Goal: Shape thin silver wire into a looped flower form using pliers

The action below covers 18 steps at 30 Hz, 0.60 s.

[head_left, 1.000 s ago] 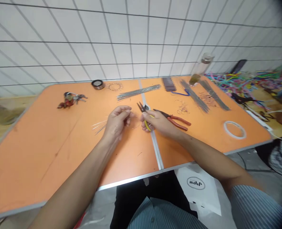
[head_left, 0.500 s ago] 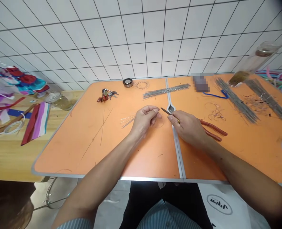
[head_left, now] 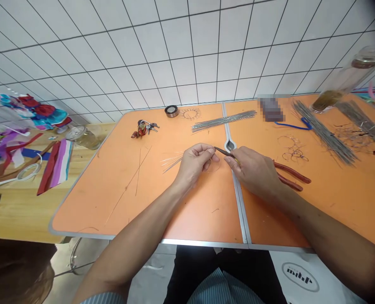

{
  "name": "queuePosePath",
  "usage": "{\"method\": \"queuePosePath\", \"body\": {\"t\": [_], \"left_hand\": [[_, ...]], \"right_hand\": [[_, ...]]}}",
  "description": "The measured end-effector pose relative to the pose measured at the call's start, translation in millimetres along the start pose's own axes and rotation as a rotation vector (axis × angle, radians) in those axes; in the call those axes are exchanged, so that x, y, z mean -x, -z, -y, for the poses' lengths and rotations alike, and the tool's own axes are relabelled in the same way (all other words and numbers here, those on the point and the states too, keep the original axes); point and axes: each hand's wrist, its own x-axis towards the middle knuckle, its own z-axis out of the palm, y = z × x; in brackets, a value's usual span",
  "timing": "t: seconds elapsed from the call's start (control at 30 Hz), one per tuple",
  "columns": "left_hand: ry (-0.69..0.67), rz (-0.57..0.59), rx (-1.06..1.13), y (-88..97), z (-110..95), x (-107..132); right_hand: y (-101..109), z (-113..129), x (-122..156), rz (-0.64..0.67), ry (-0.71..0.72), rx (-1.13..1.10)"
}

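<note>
My left hand (head_left: 194,164) is closed in a pinch on a thin wire loop (head_left: 213,166) over the orange table (head_left: 117,190). My right hand (head_left: 253,172) is wrapped round small pliers (head_left: 223,151) with yellow grips, whose tips point at the wire by my left fingers. A few loose thin wires (head_left: 171,160) lie fanned out just left of my left hand. Red-handled pliers (head_left: 290,175) rest on the table right behind my right hand.
A bundle of straight wires (head_left: 222,121), a tape roll (head_left: 171,111), a wire ring (head_left: 190,113) and keys (head_left: 144,128) lie further back. More wire bundles (head_left: 325,134), bent wire scraps (head_left: 293,150) and a jar (head_left: 342,86) sit at right. Coloured ribbons (head_left: 52,162) and a jar (head_left: 82,136) are on the wooden table left.
The view has swung left and settled. My hands have come closer together, and the pliers' tips now reach the wire at my left fingers.
</note>
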Motion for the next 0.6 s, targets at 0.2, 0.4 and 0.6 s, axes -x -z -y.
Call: {"method": "queuePosePath", "body": {"t": [0.2, 0.4, 0.6], "left_hand": [[0.010, -0.003, -0.005, 0.3, -0.5, -0.9], [0.013, -0.009, -0.006, 0.5, 1.5, -1.2], [-0.008, -0.008, -0.018, -0.3, 1.5, -0.4]], "right_hand": [[0.1, 0.0, 0.8, -0.046, 0.040, 0.046], [0.7, 0.5, 0.3, -0.075, 0.063, 0.114], [2.1, 0.6, -0.5, -0.109, 0.102, 0.171]]}}
